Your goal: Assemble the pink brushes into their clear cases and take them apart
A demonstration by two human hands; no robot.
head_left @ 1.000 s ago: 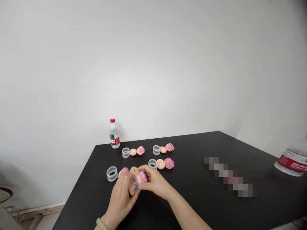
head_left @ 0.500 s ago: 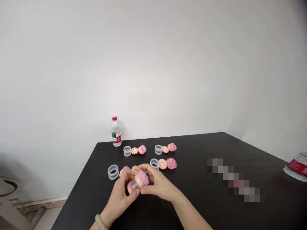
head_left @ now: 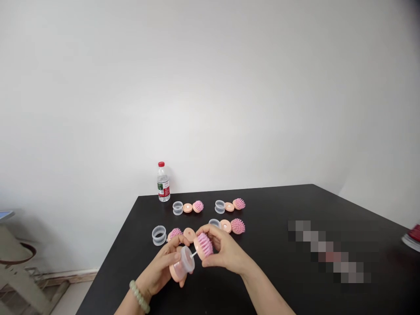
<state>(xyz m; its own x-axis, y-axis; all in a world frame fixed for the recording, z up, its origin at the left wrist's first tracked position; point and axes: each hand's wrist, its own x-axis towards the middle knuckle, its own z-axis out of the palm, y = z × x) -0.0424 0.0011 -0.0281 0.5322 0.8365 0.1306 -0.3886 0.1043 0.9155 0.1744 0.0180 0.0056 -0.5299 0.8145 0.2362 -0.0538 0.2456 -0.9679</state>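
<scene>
- Brush head (head_left: 204, 246) and clear cup (head_left: 187, 261), close together half a second ago, have since moved apart; in the head view, a white stem (head_left: 193, 254) now shows across the gap.
- Head view, left hand (head_left: 160, 267): fingers wrapped about the cup, which is tilted, its mouth towards the brush head. Its peach base (head_left: 176, 273) is at the lower end.
- Head view, right hand (head_left: 229, 248): fingers closed on the brush head's rim, bristles outward. Both pieces are held up over the near part of the table (head_left: 262, 227).
- Risk, stem: an off-line pull or twist could bend it or jerk it loose. Its far end inside the cup cannot be made out.
- Risk, cup: the wall looks soft; a hard squeeze could deform it, and a slack one could let it slip.
- Risk, neighbours: a peach disc (head_left: 189, 235) and a second brush head (head_left: 175, 233) lie close beyond the fingers. A low sweep could knock either out of place; whether the left fingers touch them cannot be told.
- Risk, right side: the right hand partly hides a clear ring (head_left: 215, 223), so a knuckle could nudge it unnoticed.
</scene>
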